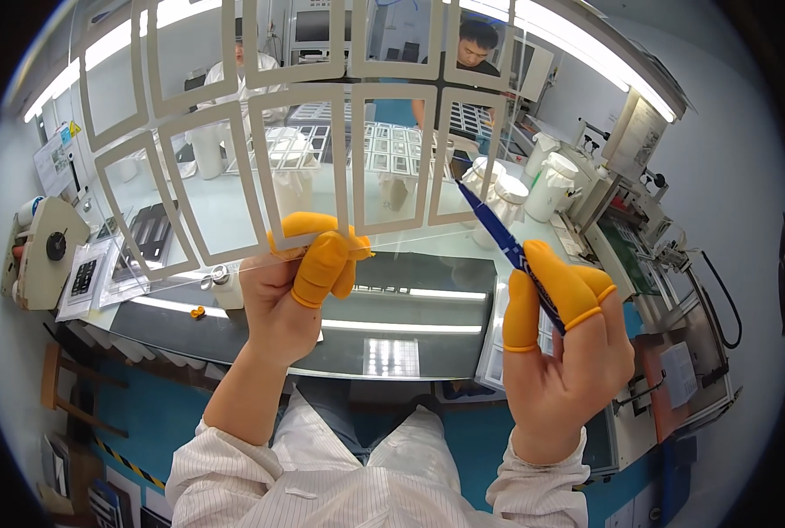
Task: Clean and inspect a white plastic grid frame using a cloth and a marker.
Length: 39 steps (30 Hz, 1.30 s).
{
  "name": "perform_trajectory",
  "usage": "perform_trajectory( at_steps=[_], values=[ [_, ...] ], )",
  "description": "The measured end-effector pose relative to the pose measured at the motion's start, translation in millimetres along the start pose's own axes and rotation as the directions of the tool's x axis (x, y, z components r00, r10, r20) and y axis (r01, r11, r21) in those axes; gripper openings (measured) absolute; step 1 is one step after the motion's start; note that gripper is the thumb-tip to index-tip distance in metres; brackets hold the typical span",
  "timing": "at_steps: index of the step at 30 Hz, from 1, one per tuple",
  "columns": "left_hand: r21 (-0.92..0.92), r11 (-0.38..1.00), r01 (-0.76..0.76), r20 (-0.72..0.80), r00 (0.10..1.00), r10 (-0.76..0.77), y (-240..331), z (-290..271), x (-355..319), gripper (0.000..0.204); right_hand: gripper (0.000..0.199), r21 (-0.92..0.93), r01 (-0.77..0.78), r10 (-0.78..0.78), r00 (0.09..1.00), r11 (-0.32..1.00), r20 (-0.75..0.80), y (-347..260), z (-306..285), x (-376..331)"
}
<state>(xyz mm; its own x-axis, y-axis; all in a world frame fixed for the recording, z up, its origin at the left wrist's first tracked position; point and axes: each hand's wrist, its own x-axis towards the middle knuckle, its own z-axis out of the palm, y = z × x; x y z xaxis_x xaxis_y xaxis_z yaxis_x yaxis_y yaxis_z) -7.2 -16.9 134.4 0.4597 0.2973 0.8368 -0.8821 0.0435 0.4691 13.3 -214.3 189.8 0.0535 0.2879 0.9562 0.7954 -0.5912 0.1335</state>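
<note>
My left hand, in orange-yellow finger cots, pinches the lower edge of a large clear sheet. The sheet is raised and tilted in front of me, with rows of pale grey rectangular frames on it. My right hand, also with cots on its fingers, grips dark-blue pointed tweezers with white marking. Their fine tip points up and left, near the sheet's right side; whether it touches cannot be told. Seen through the sheet are panels with smaller frames on the table.
White covered jars stand at the right of the table. A small bottle and a loose orange piece lie near the dark mat. At left is a cream dispenser. Two people sit opposite; machinery lines the right.
</note>
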Motion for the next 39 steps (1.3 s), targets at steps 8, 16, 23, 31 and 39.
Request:
perform_trajectory(
  at_steps=[8,16,23,31,39],
  values=[
    [-0.050,0.997,0.059,0.011,0.998,-0.058,3,-3,1,0.020,0.016,0.214,-0.360,0.376,0.926,0.908,-0.036,4,-7,2],
    [-0.164,0.965,0.204,0.072,0.978,-0.195,3,5,-9,0.019,0.027,0.792,-0.425,0.620,0.781,0.439,0.075,32,29,19],
    [-0.100,0.962,0.255,0.153,0.959,-0.239,-2,13,-24,0.021,0.025,0.861,-0.384,0.646,0.758,0.334,0.088,33,43,24],
    [0.064,0.973,0.220,0.281,0.932,-0.229,-4,21,-16,0.018,0.018,0.878,-0.388,0.799,0.602,0.279,0.012,35,41,24],
    [0.145,0.969,0.199,0.311,0.921,-0.236,5,12,-13,0.021,0.020,0.866,-0.407,0.822,0.569,0.289,-0.007,46,29,23]
  ],
)
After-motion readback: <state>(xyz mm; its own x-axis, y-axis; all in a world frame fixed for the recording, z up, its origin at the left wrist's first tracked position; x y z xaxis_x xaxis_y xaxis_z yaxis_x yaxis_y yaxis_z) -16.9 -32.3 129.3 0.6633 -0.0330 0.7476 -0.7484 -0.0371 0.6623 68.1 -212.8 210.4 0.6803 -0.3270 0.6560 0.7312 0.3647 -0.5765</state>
